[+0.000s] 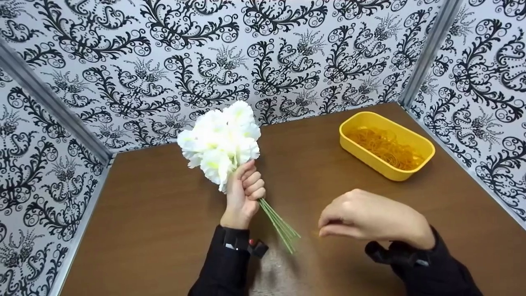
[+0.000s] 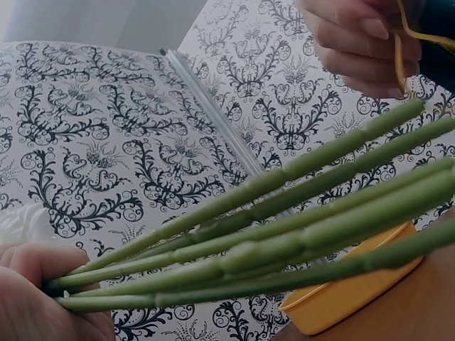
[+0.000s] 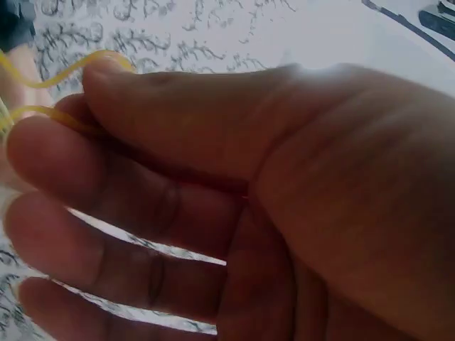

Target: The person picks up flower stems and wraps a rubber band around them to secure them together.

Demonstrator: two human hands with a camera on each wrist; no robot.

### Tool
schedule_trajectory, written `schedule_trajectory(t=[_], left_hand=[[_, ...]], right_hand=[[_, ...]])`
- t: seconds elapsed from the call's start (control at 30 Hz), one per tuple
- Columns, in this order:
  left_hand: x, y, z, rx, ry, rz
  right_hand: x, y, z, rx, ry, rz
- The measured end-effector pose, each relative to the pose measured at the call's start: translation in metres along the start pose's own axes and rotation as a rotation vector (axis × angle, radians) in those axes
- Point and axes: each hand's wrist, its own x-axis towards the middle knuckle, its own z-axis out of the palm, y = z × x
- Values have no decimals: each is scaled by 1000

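A bunch of white artificial flowers (image 1: 224,144) is gripped in my left hand (image 1: 245,189), fingers wrapped round the stems just below the blooms. The green stems (image 1: 280,224) slant down to the right; in the left wrist view their bare ends fan out slightly. To their right, above the table, my right hand (image 1: 365,216) pinches a yellow rubber band (image 3: 43,84) between thumb and fingertips. The left wrist view shows the band (image 2: 399,60) hanging close to the stem ends; whether it touches them I cannot tell.
A yellow plastic tub (image 1: 386,168) holding many rubber bands (image 1: 382,148) stands at the back right of the brown table (image 1: 156,230). Patterned black-and-white panels (image 1: 205,53) enclose the back and both sides.
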Motion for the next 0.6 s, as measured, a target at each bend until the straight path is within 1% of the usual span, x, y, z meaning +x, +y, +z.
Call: schedule_trajectory(t=[0.1, 0.23, 0.4, 0.6], left_hand=[[0, -2, -1, 12, -3, -3], [1, -3, -2, 17, -3, -14], [2, -4, -1, 9, -11, -21], [1, -4, -1, 14, -21, -23]], right_hand=[[6, 2, 8, -17, -25, -13], [11, 4, 15, -23, -37, -18], [14, 3, 22, -9, -27, -12], [21, 4, 32, -39, 0, 15]])
